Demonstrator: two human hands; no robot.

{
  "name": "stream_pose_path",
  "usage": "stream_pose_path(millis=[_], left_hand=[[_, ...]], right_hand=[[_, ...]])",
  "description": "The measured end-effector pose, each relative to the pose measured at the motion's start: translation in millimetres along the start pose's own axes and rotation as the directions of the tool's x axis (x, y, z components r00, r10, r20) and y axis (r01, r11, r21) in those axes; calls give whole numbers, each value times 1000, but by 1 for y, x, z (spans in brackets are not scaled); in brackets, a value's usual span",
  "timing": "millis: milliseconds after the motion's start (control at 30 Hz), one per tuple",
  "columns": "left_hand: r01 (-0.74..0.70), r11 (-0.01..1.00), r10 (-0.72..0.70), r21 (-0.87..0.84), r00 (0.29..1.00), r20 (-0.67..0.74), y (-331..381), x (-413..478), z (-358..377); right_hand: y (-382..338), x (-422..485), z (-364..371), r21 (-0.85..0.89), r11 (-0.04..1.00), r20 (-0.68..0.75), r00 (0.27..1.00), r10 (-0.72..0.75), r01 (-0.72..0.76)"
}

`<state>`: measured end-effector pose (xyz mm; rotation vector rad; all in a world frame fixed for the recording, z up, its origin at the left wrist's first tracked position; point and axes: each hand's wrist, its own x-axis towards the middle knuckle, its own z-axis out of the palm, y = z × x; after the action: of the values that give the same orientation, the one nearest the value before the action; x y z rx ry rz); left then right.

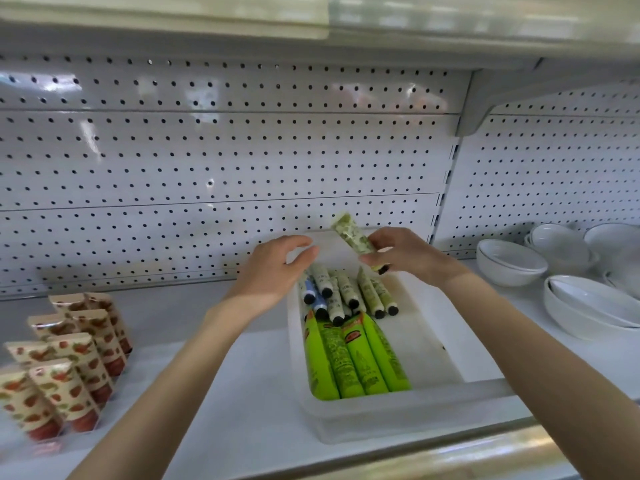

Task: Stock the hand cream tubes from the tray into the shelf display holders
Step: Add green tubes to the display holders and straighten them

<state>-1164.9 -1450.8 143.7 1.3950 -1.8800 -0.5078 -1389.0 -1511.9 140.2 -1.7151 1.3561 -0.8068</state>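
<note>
Pinching slim patterned tube (353, 234), right hand (401, 252)

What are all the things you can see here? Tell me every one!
tray: one, white, on the shelf
bright green tubes: four, green, tray's near end
small tubes: about seven, pale or blue with black caps, tray's far end
patterned tube: one, pale green, above the tray
strawberry tubes: about eight, cream and red, standing at left
bowls: several, white, stacked at right
pegboard: one, white, at the back
left hand: one, open over the tray
right hand: one, holding the patterned tube
</note>
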Motion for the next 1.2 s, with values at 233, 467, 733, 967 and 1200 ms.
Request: stream_pose_path(millis=[233, 467, 733, 967, 1200], left_hand=[[-37, 982, 33, -183, 999, -25, 9, 9, 5], [-82, 926, 53, -367, 995, -87, 18, 8, 6], [-50, 803, -2, -593, 996, -86, 21, 3, -5], [-7, 747, -68, -665, 994, -86, 16, -3, -6], [22, 741, -107, -671, 991, -86, 10, -8, -5]], right_hand=[[-18, -14, 24, 267, 961, 269, 952, -146, 71], [-22, -16, 25, 347, 929, 280, 931, -235, 130], [-10, -9, 1, 272, 961, 87, 993, -77, 51], [34, 7, 10, -489, 847, 12, 969, 247, -210], [44, 8, 12, -335, 862, 28, 911, 411, -379]])
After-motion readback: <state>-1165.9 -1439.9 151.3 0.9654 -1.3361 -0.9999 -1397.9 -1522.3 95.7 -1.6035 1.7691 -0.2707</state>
